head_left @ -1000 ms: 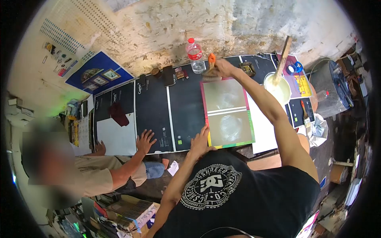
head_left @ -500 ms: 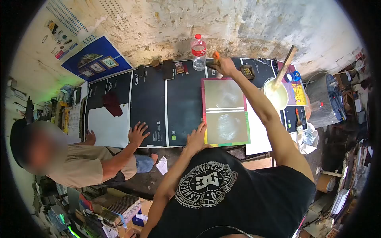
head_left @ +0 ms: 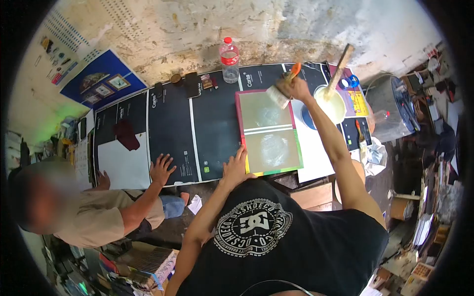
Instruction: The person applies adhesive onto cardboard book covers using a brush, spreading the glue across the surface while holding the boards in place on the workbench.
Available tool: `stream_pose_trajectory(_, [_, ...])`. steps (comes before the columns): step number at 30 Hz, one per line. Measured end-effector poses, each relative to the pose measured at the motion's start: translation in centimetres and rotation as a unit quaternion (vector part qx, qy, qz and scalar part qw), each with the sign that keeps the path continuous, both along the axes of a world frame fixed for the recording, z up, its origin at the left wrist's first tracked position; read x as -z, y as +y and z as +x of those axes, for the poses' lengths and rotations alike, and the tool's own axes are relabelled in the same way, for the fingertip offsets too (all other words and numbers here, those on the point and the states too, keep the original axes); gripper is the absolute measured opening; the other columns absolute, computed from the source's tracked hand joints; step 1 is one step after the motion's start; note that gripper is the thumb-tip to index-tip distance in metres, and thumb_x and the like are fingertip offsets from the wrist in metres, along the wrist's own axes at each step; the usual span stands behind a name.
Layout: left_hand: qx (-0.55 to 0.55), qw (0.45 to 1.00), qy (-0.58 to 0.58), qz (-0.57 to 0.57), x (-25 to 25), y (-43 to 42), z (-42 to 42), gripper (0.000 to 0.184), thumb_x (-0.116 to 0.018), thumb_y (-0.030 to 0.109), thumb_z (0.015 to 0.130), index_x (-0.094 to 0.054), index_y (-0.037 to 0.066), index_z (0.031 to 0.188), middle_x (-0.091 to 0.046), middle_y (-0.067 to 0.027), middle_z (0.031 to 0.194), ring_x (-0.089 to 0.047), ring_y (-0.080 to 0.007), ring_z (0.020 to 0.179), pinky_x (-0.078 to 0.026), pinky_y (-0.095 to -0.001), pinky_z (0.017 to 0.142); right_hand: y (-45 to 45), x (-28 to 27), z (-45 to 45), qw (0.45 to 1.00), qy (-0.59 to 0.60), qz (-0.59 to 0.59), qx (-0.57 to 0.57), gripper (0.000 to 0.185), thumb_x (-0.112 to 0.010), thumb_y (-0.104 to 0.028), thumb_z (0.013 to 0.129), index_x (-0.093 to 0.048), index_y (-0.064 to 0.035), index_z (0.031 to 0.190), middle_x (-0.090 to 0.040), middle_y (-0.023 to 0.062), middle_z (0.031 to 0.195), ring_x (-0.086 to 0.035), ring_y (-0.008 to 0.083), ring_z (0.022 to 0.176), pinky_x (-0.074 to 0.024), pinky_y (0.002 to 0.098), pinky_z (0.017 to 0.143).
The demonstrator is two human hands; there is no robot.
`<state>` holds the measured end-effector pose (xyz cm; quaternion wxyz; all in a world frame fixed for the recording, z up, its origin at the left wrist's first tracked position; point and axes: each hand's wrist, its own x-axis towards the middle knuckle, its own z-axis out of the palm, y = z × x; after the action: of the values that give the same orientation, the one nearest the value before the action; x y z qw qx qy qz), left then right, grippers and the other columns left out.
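Note:
My right hand is closed around the handle of a wide paintbrush. The brush has pale bristles and an orange-tipped handle, and its bristles hang over the top right part of a flat panel. I cannot tell whether they touch it. Two greyish rectangles make up the panel, split by a white strip, edged in maroon, yellow and green, with whitish wet-looking smears on both. My left hand lies at the panel's lower left edge, fingers stretched out. Beside my right forearm stands a tub of cream-coloured paste with a wooden stick in it.
A plastic bottle stands at the wall side of the black-topped table. At left, another person's hand rests on the tabletop. A maroon cloth lies on a white sheet. Another brush and crumpled plastic are at right.
My right hand has brought the brush from beyond the panel's far edge to over its top right part, bristles now clearly seen. The view has shifted slightly. My left hand stays at the panel's edge.

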<state>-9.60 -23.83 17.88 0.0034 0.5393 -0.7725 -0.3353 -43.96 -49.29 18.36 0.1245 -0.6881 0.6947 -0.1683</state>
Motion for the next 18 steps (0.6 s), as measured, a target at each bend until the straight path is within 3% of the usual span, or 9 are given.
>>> stream_pose_trajectory(1, [0.002, 1.000, 0.001, -0.007, 0.0, -0.1, -0.1, 0.109, -0.089, 0.043, 0.062, -0.031, 0.008, 0.147, -0.021, -0.0050, 0.160, -0.051, -0.0417, 0.122, -0.044, -0.0696, 0.091, 0.3, -0.2, -0.3, 0.984, 0.026, -0.174, 0.003, 0.031, -0.071, -0.036, 0.083, -0.073, -0.0079, 0.097, -0.071, 0.0174, 0.084, -0.070, 0.0363, 0.077, -0.0543, 0.0444, 0.068])
stream_pose_trajectory(4, [0.003, 1.000, -0.008, -0.018, -0.1, -0.3, -0.4, 0.109, -0.089, 0.044, 0.061, -0.031, 0.007, 0.147, -0.024, -0.0065, 0.158, -0.051, -0.0415, 0.121, -0.044, -0.0697, 0.090, 3.3, -3.6, 1.4, 0.974, -0.129, -0.177, 0.052, 0.034, -0.071, -0.036, 0.083, -0.072, -0.0067, 0.099, -0.071, 0.0183, 0.086, -0.070, 0.0353, 0.078, -0.0547, 0.0438, 0.070])
stream_pose_trajectory(5, [0.004, 1.000, -0.012, -0.020, 0.0, -0.4, -0.5, 0.109, -0.089, 0.044, 0.061, -0.031, 0.007, 0.146, -0.024, -0.0070, 0.158, -0.051, -0.0414, 0.121, -0.045, -0.0697, 0.090, 3.7, -1.8, 0.9, 0.978, -0.166, -0.128, 0.003, 0.034, -0.071, -0.036, 0.082, -0.072, -0.0082, 0.102, -0.071, 0.0200, 0.088, -0.070, 0.0336, 0.084, -0.0548, 0.0418, 0.075])
stream_pose_trajectory(6, [0.007, 1.000, -0.017, -0.020, 0.0, -0.4, -0.7, 0.110, -0.089, 0.044, 0.061, -0.031, 0.007, 0.146, -0.024, -0.0070, 0.158, -0.051, -0.0412, 0.122, -0.045, -0.0696, 0.089, 4.8, -1.3, 1.2, 0.966, -0.174, -0.159, -0.108, 0.029, -0.074, -0.027, 0.082, -0.070, -0.0008, 0.093, -0.072, 0.0165, 0.085, -0.070, 0.0303, 0.076, -0.0544, 0.0375, 0.069])
stream_pose_trajectory(8, [0.016, 0.999, -0.029, -0.020, 0.2, -0.6, -0.4, 0.110, -0.089, 0.044, 0.060, -0.031, 0.006, 0.146, -0.024, -0.0068, 0.158, -0.051, -0.0407, 0.122, -0.045, -0.0693, 0.088, 7.5, -1.5, -0.1, 0.993, -0.090, -0.058, -0.047, 0.028, -0.074, -0.026, 0.081, -0.069, -0.0013, 0.092, -0.070, 0.0173, 0.087, -0.069, 0.0273, 0.077, -0.0534, 0.0364, 0.072])
stream_pose_trajectory(11, [0.020, 0.999, -0.030, -0.034, 0.1, -0.6, -0.6, 0.108, -0.090, 0.044, 0.060, -0.033, 0.004, 0.143, -0.027, -0.0081, 0.155, -0.052, -0.0398, 0.121, -0.046, -0.0679, 0.087, 9.9, -3.0, -0.1, 0.989, -0.008, -0.086, 0.120, 0.037, -0.073, -0.031, 0.082, -0.071, -0.0030, 0.105, -0.070, 0.0190, 0.095, -0.068, 0.0328, 0.083, -0.0530, 0.0395, 0.077])
stream_pose_trajectory(14, [0.029, 0.999, -0.024, -0.026, -0.1, -1.0, -0.7, 0.106, -0.090, 0.043, 0.058, -0.035, 0.001, 0.139, -0.032, -0.0102, 0.149, -0.052, -0.0399, 0.120, -0.046, -0.0672, 0.087, 13.2, 1.1, 2.0, 0.954, -0.238, -0.180, 0.029, 0.035, -0.070, -0.031, 0.085, -0.071, -0.0034, 0.106, -0.071, 0.0182, 0.095, -0.068, 0.0321, 0.082, -0.0527, 0.0392, 0.076])
stream_pose_trajectory(15, [0.034, 0.999, -0.027, -0.023, -0.1, -1.2, -0.7, 0.105, -0.091, 0.043, 0.058, -0.036, 0.001, 0.138, -0.033, -0.0108, 0.147, -0.052, -0.0401, 0.120, -0.046, -0.0671, 0.087, 15.0, 0.4, 2.5, 0.976, -0.185, -0.116, 0.017, 0.032, -0.069, -0.028, 0.086, -0.071, -0.0017, 0.104, -0.070, 0.0181, 0.093, -0.068, 0.0325, 0.080, -0.0527, 0.0381, 0.075])
stream_pose_trajectory(18, [0.050, 0.998, -0.032, -0.023, -0.2, -1.7, -0.6, 0.104, -0.091, 0.044, 0.057, -0.037, -0.001, 0.135, -0.037, -0.0126, 0.141, -0.052, -0.0406, 0.119, -0.046, -0.0667, 0.087, 18.1, -1.4, 0.9, 0.966, -0.179, -0.132, 0.135, 0.032, -0.072, -0.027, 0.084, -0.070, 0.0016, 0.099, -0.070, 0.0180, 0.090, -0.068, 0.0329, 0.079, -0.0527, 0.0372, 0.074])
